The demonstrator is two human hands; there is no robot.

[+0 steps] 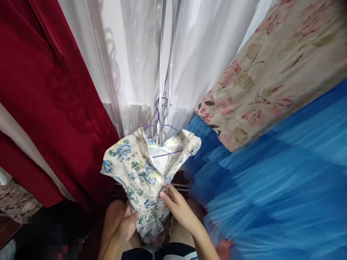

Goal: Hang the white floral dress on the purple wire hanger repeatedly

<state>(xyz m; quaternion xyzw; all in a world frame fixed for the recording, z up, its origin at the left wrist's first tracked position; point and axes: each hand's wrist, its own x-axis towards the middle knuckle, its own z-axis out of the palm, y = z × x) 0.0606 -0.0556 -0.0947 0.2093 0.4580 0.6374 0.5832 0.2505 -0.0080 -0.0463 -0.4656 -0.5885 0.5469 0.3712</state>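
Note:
A white shirt with blue and green flowers (141,169) hangs on a purple wire hanger (162,126) in front of me. My right hand (177,206) pinches the shirt's front edge near its lower part, fingers closed on the cloth. My left hand (127,225) grips the shirt's hem from below, fingers curled into the fabric. The hanger's hook rests by a shiny strip (164,72) between the sheer white curtains (130,61).
A dark red curtain (46,97) hangs at the left. At the right lies a bed with a pink-flowered cream cover (273,68) and bright blue bedding (271,187). My bare knees (116,213) show below the shirt.

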